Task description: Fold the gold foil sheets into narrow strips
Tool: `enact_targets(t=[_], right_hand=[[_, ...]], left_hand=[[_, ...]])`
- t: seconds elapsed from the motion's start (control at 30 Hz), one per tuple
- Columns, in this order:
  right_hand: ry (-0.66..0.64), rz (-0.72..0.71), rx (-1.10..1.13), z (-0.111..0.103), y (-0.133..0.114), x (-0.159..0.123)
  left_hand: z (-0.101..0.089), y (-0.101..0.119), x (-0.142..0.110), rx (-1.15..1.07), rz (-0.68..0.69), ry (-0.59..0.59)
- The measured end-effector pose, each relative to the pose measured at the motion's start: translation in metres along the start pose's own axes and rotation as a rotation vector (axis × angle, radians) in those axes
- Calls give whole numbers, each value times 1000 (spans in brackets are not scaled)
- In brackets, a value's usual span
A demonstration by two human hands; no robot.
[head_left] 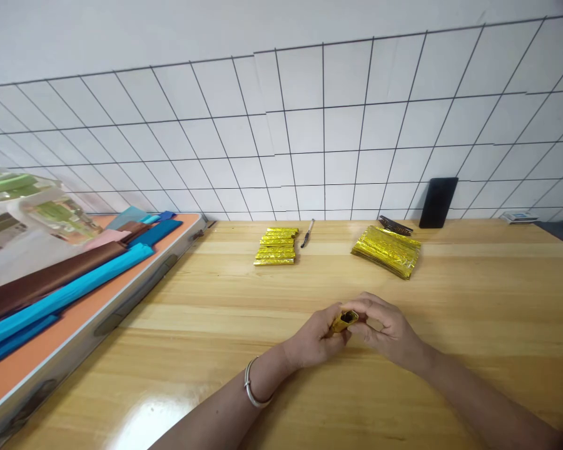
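Note:
A small rolled tube of gold foil (344, 320) is held between my two hands above the wooden table, one open end facing me. My left hand (316, 337), with a silver bangle on its wrist, is closed around the tube's left side. The fingers of my right hand (389, 331) pinch the rim at the right end. Farther back lies a row of folded gold foil strips (275, 247). To its right is a stack of flat gold foil sheets (388, 251).
A pen (308, 234) lies beside the strips. Behind the stack sits a dark comb-like clip (396, 225); a black phone (438, 202) leans on the tiled wall. At left, an orange-topped box (107, 294) bears coloured paper rolls (70, 294) and a green-lidded bottle (42, 200).

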State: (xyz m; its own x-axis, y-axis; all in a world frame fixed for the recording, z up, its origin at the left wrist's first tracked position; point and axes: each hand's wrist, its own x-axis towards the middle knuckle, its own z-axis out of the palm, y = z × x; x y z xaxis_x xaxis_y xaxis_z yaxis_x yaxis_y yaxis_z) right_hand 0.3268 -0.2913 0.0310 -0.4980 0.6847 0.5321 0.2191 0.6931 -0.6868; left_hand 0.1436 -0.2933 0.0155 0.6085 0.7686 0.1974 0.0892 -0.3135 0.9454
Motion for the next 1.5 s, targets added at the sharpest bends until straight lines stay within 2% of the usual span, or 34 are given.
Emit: enact_targets(t=[0.2,0.37,0.5,0.67,0.83,1.0,1.27,1.5], right_hand=[[-2,27,-30,4,-4,-3],[78,-1,-121,8,-9,-4],[126,11,-135,11,-13,-4],[141,39,-123,13,-14,-2],[177,78,-91,17,-10,-5],[311,200,-14,22,-5,-9],[250,108,-44,17,-8,-4],[263,181,33,15,-1,-3]], left_hand=[[4,2,-2,26,-21,19],[9,3,-2,193,-5,111],[12,-2,-2,353,-45,182],[15,-8,-2,475,-58,238],[16,-5,-2,491,-95,255],[18,-4,-2,536,-173,251],[18,-7,-2,614,-210,269],[15,-3,-1,399,-128,244]])
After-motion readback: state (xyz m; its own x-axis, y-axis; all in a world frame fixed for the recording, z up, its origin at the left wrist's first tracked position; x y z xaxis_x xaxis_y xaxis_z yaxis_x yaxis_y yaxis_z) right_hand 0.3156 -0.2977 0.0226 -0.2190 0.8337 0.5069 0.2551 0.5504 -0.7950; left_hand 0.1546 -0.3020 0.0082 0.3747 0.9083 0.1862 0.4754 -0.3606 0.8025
